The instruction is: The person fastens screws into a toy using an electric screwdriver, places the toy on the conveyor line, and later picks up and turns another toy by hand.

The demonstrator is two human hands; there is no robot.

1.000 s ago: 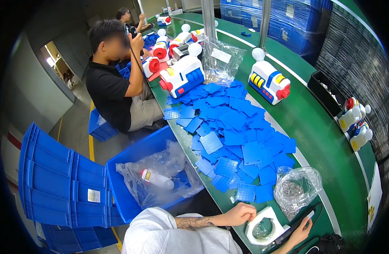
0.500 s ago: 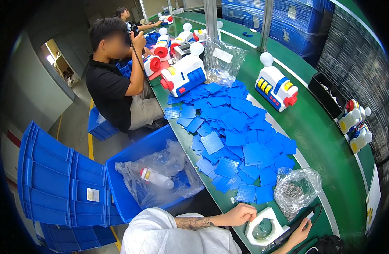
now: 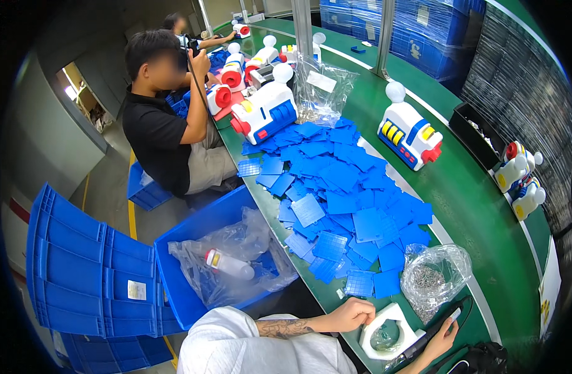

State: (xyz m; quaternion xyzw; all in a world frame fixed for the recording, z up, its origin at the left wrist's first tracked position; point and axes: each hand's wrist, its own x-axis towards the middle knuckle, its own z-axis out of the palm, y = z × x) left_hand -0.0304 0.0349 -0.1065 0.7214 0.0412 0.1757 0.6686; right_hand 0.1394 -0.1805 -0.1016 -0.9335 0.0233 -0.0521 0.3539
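Observation:
My left hand is closed, fingers curled and pressed together, beside the left edge of a white holder with a large round opening. Whatever those fingers may hold is too small to make out. On the holder's other side my right hand is wrapped round a slim black electric screwdriver, which lies slanted with a cord at its upper end. Clear plastic shows inside the holder's opening. Just beyond both hands sits a clear bag of small metal screws. A heap of flat blue plastic plates spreads over the green table.
A white toy with a round bulb stands on the green conveyor. More toys crowd the far left of the table, near a seated person holding a tool. A blue crate with plastic lining stands left of the table edge.
The view has shifted slightly. On the conveyor the white toy has come a little nearer and to the right. Both hands keep nearly the same place.

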